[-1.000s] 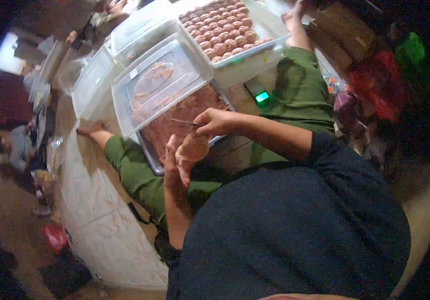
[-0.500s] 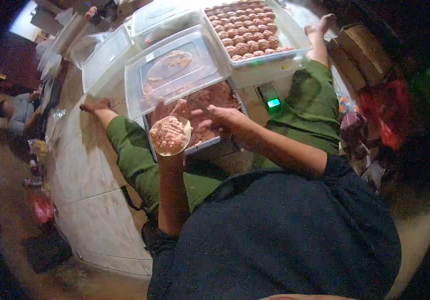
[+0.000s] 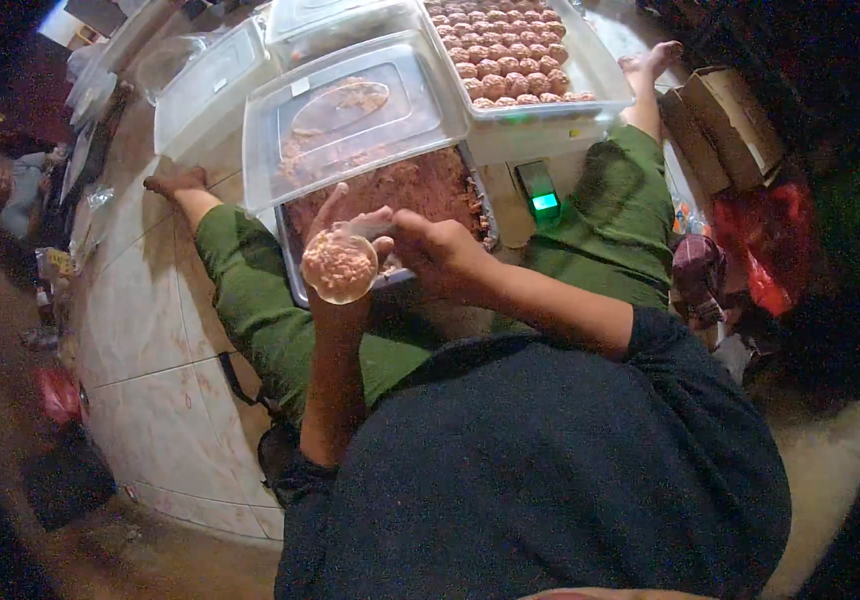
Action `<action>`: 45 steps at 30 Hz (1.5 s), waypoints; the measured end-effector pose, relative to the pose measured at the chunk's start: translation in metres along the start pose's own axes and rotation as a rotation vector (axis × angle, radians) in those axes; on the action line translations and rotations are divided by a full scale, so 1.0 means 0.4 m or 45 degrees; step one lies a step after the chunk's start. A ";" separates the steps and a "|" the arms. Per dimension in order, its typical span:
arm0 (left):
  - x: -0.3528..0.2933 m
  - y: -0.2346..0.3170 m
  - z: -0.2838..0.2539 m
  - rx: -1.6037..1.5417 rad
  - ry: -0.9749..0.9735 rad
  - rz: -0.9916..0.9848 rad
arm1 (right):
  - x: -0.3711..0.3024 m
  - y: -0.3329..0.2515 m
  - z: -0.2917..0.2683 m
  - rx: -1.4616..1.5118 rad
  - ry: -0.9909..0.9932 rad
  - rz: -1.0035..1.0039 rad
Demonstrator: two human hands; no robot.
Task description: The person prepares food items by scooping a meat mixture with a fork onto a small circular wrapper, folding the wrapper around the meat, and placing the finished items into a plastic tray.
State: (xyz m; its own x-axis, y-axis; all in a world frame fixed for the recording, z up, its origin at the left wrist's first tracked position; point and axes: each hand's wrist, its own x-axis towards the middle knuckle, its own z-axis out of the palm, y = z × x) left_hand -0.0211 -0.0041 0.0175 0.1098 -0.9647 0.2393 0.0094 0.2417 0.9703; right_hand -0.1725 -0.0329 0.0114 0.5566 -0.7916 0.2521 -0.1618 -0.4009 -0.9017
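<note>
My left hand (image 3: pixel 326 225) is held over the near side of a tray, palm up, with thumb and fingertips showing. Across its palm and wrist lies a thin, pale round wrapper topped with a mound of pinkish minced meat (image 3: pixel 340 265). My right hand (image 3: pixel 435 245) is closed, its fingertips against the fingers of my left hand; whatever it grips is hidden. Beneath both hands, the tray (image 3: pixel 296 285) holds reddish minced meat (image 3: pixel 420 190). A clear plastic lid (image 3: pixel 260 165) covers the tray's far part.
A clear tub (image 3: pixel 610 100) with rows of round meat portions (image 3: pixel 510 65) stands at the back right. Beside my right leg is a small device with a green screen (image 3: pixel 545 203). Cardboard boxes (image 3: pixel 720 130) and a red bag (image 3: pixel 770 260) lie right. Another person (image 3: pixel 20 190) sits far left.
My right hand has come in to the left, its fingers closing and meeting my left hand's fingers. The wrapper with meat stays on my left hand. The whole view has shifted slightly.
</note>
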 end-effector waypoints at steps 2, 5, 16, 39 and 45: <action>-0.016 -0.024 -0.010 -0.054 0.119 -0.047 | -0.014 0.018 -0.003 0.273 -0.016 0.167; -0.018 -0.014 0.018 -0.288 0.254 0.077 | -0.032 -0.002 0.040 0.264 0.064 -0.019; -0.031 -0.053 0.022 -0.213 0.368 0.282 | -0.043 -0.014 0.047 0.317 -0.114 -0.071; -0.029 0.069 0.045 -0.204 0.424 0.217 | -0.024 -0.063 0.024 -0.096 -0.081 -0.037; -0.009 0.051 0.039 -0.179 0.547 0.395 | -0.044 -0.056 0.025 -0.024 0.001 -0.004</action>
State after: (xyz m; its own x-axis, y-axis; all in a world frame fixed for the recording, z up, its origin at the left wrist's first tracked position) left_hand -0.0370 0.0028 0.0371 0.5242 -0.7237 0.4488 0.0414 0.5481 0.8354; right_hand -0.1705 -0.0055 0.0237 0.5568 -0.7906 0.2549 -0.1752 -0.4117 -0.8943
